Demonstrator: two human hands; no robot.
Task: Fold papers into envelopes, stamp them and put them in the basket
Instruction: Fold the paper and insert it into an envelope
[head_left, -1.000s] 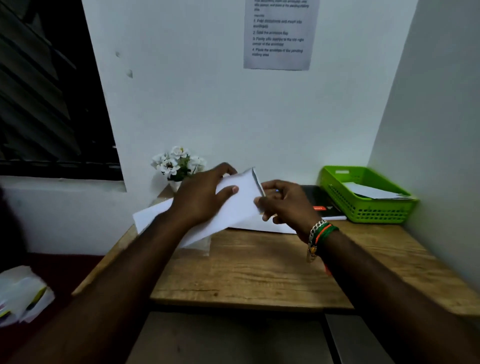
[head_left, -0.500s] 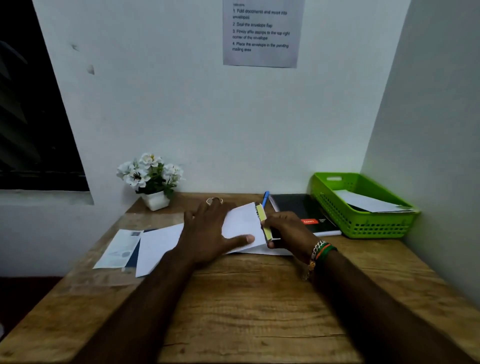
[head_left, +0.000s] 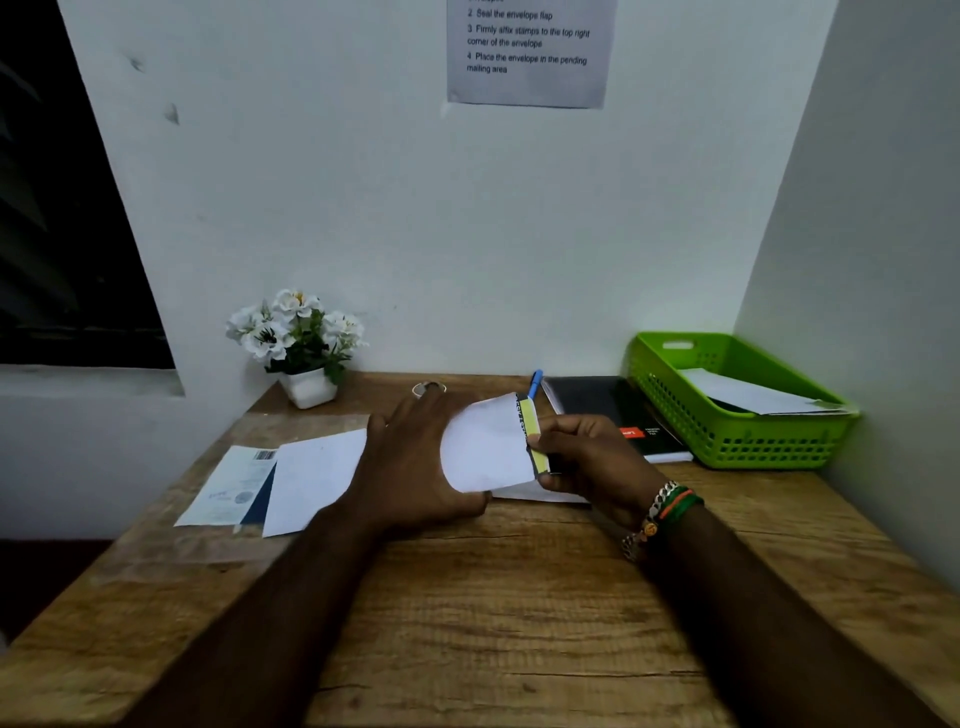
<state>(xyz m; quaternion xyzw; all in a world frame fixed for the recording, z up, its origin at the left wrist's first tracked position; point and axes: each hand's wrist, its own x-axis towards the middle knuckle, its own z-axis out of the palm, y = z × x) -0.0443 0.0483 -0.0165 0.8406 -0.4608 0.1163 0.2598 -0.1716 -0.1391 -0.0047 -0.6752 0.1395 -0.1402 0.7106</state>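
Left hand (head_left: 415, 462) lies flat, fingers straight, pressing the white envelope (head_left: 485, 447) onto the bench (head_left: 519, 613) at centre. Right hand (head_left: 587, 462): grip narrow, pinching the yellow strip (head_left: 532, 434) at the envelope's right edge. Basket (head_left: 727, 441), green, at right rear, holds white paper. Wall notice (head_left: 527, 52) reads "Seal the envelope flap", "Firmly affix stamps to the top right corner of the envelope". Black notebook (head_left: 613, 410) bears a red label, illegible.

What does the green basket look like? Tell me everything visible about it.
The green basket is a bright green rectangular tray that looks like plastic, with perforated walls and a slot handle at its far end. It sits upright at the desk's back right corner against the wall, beside a black notebook. White envelopes lie inside. Neither hand touches it.
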